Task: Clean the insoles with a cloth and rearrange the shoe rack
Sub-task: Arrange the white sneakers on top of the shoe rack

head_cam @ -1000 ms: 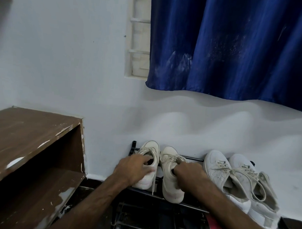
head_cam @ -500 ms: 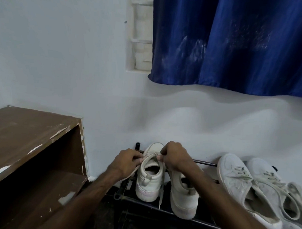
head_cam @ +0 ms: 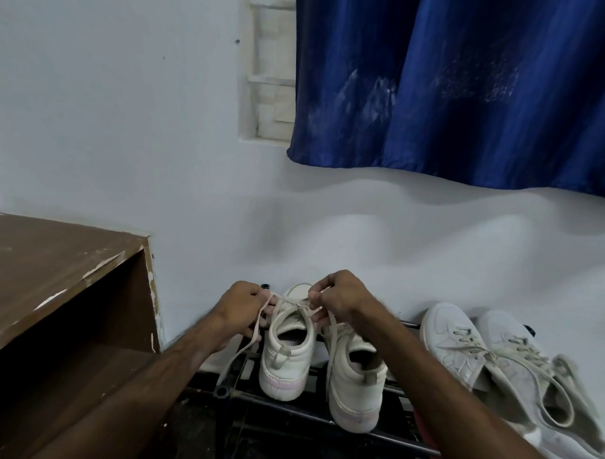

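Two cream sneakers stand heels toward me on the black metal shoe rack (head_cam: 288,409). Over the left cream sneaker (head_cam: 286,359) both hands pinch its laces (head_cam: 291,306): my left hand (head_cam: 240,313) holds the lace end on the left side, my right hand (head_cam: 340,299) holds the lace on the right, pulled taut above the tongue. The right cream sneaker (head_cam: 354,385) sits beside it, partly under my right forearm. No cloth or loose insole is in view.
A second pair of white sneakers (head_cam: 488,366) with loose laces lies at the right of the rack. A worn brown wooden cabinet (head_cam: 63,272) stands to the left. White wall behind, blue curtain (head_cam: 453,83) above. Something red (head_cam: 430,453) shows under the rack.
My hands left the shoe openings and took hold of the left sneaker's laces, drawing them apart. The view shifted left and closer.
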Action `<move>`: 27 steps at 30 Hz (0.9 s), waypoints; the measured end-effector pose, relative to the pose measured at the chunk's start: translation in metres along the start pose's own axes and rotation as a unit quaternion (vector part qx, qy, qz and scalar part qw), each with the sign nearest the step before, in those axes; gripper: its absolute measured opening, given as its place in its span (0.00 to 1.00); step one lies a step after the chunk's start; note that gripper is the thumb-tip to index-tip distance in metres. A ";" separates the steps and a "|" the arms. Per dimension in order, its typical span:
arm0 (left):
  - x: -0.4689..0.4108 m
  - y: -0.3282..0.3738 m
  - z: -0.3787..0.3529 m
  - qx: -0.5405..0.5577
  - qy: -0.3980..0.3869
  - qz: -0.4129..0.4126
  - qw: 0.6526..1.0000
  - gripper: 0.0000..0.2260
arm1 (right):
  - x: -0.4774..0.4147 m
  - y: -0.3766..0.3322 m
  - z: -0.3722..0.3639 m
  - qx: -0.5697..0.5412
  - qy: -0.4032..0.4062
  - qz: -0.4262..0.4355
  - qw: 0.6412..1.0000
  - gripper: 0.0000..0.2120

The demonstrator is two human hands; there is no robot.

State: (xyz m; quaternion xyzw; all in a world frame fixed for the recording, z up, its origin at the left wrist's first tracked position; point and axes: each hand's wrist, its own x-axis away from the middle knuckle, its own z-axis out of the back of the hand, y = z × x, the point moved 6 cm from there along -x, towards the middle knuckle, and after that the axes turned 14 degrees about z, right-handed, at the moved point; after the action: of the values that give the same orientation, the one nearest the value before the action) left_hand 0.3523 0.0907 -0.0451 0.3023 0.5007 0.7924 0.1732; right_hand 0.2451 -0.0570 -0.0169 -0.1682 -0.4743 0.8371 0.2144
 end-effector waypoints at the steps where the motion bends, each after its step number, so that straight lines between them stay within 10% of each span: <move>1: 0.004 0.004 -0.003 0.037 -0.012 0.007 0.999 0.12 | 0.001 -0.002 0.001 -0.021 0.005 -0.001 1.000 0.07; 7: 0.006 0.013 -0.006 0.124 -0.004 0.009 0.992 0.06 | 0.006 -0.013 0.001 -0.121 -0.059 -0.012 0.991 0.04; 12: -0.007 0.003 0.019 -0.033 0.096 -0.033 0.994 0.06 | -0.001 -0.004 0.036 0.203 -0.008 0.057 0.978 0.05; 18: -0.011 0.007 0.028 -0.316 0.181 -0.143 0.920 0.06 | 0.002 -0.007 0.035 0.313 -0.043 0.098 0.944 0.07; 27: -0.013 -0.002 0.022 -0.377 0.204 -0.136 0.893 0.08 | 0.007 -0.006 0.023 0.422 -0.040 0.111 0.899 0.05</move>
State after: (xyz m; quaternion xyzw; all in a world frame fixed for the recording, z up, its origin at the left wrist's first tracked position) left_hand 0.3763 0.0992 -0.0436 -0.0250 0.2247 0.9345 0.2750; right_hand 0.2296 -0.0671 -0.0013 -0.0805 -0.0632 0.9831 0.1516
